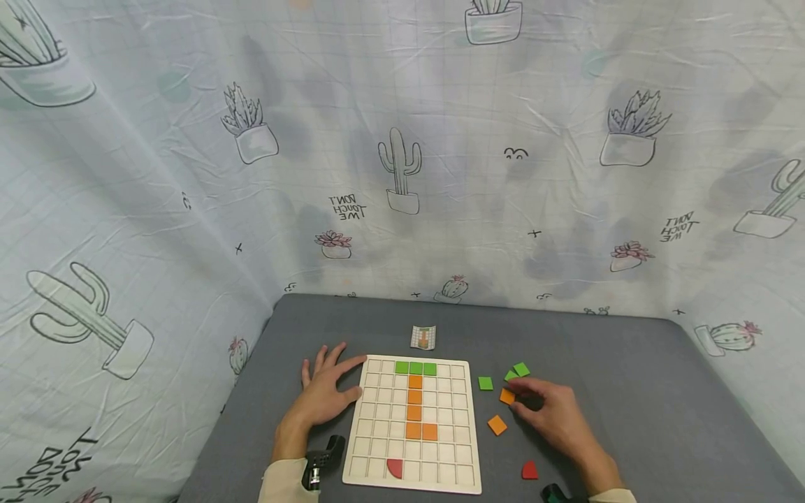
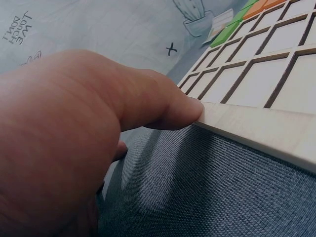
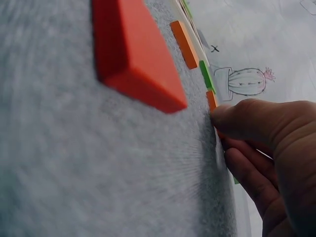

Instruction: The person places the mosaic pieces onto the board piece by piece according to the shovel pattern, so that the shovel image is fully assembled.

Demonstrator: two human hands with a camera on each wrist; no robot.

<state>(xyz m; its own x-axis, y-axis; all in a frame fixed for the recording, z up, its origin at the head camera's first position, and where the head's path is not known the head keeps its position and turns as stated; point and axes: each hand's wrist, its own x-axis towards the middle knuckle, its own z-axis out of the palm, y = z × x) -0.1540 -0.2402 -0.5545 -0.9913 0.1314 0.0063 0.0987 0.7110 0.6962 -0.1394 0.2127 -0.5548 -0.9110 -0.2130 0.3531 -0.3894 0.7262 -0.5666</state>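
The right hand (image 1: pixel 558 416) is at the right of the desk (image 1: pixel 352 318), thumb and forefinger pinching an orange tile (image 1: pixel 506 396); whether the tile is lifted off the cloth I cannot tell. The pinch looks to be at the tips and on thin edges, so a small twist could make the piece slip or flip over.

Just beyond it, a green tile (image 1: pixel 510 376) lies right by the forefinger and touches or overlaps a far green tile (image 1: pixel 520 369). A fingertip dragged sideways could shove that pair, or catch one along with the orange piece. A loose orange tile (image 1: pixel 497 425) sits just nearer, and a low sweep left towards the board (image 1: pixel 445 450) could knock it or the lone green tile (image 1: pixel 486 383). The red piece (image 1: pixel 530 471), nearer still, is at risk mainly from the wrist or its strap.

The left hand (image 1: pixel 325 392) is spread, forefinger at the board's far left corner and thumb against its left edge. That light contact may not stop the board turning if a tile is pressed hard. A tile set crookedly could ride on the cell walls or nudge the orange column (image 1: pixel 414 397); the red quarter-round (image 1: pixel 394 468) near the front seems safer.
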